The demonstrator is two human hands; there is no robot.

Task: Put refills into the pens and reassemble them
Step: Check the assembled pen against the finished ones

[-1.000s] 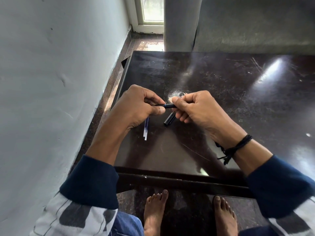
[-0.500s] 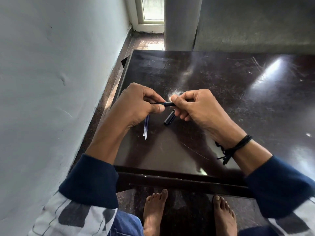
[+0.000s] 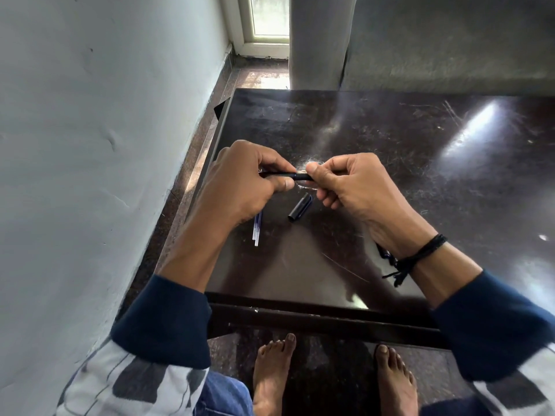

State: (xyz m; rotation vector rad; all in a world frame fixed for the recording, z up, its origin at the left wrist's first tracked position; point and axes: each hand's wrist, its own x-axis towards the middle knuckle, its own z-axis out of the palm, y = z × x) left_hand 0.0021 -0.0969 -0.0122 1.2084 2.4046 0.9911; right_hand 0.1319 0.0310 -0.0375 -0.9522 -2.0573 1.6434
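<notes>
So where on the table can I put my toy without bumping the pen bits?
The right side of the table, past the right hand, is bare. So is the far strip by the pillar, and the near patch between the forearms. Crowded: left-middle, where the left hand also grips the pen, with the cap and refills close by.

No legible text, label, brand, number or sign in view. Pen (image 3: 292,175): dark barrel, any print too small to tell. Cap (image 3: 300,209) on surface (image 3: 390,181): marking, if any, unreadable. Refills (image 3: 257,229): too thin to show print.
</notes>
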